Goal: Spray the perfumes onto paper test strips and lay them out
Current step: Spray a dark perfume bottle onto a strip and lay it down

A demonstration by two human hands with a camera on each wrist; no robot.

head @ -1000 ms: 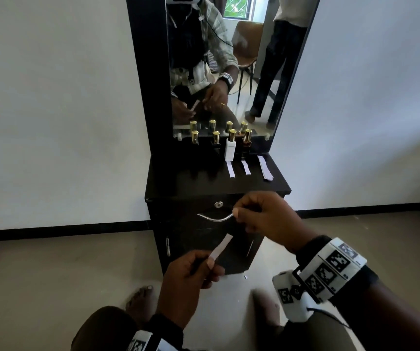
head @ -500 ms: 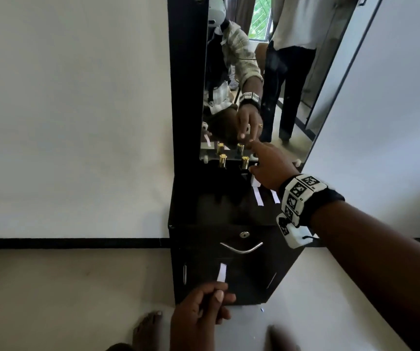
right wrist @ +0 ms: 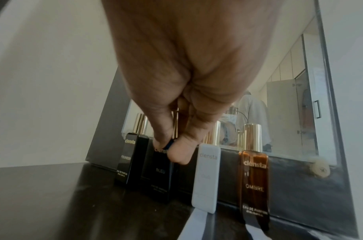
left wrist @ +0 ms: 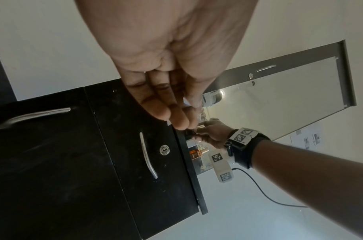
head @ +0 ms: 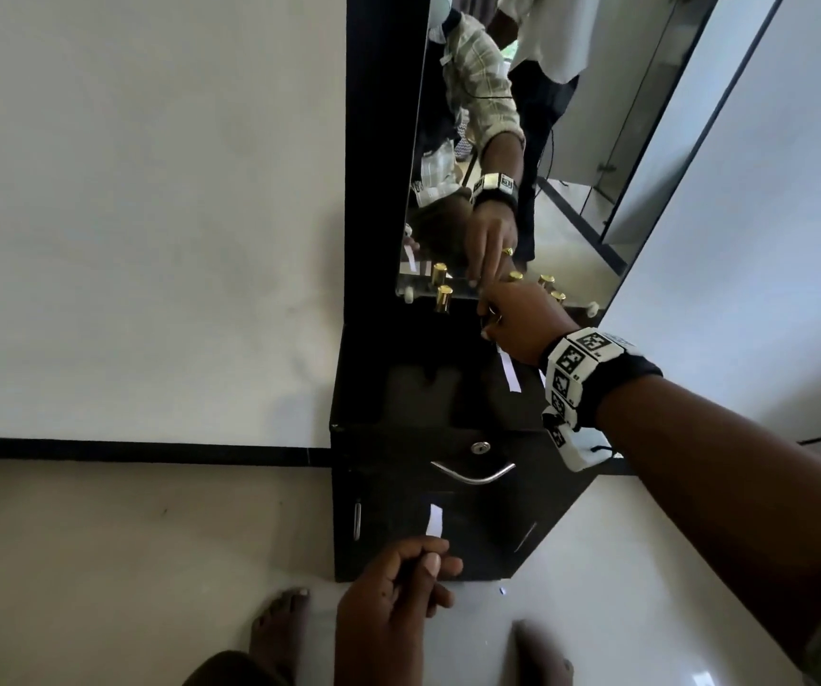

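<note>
Carefully: right hand (right wrist: 172, 146) pinching the dark second bottle (right wrist: 159, 175), left hand (head: 398, 586) pinching a strip (head: 434, 519); could topple close-packed neighbours.

Black cabinet (head: 398, 527) with curved metal handle (head: 473, 473) and keyhole lock (head: 481, 447) stands against white wall (head: 151, 215), mirror (head: 572, 165) above it, black cable (left wrist: 265, 193) trailing at right.

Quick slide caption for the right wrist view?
Right hand pinches the top of the dark BLEU bottle, second in a row of four Clensta perfumes before the mirror.
</note>
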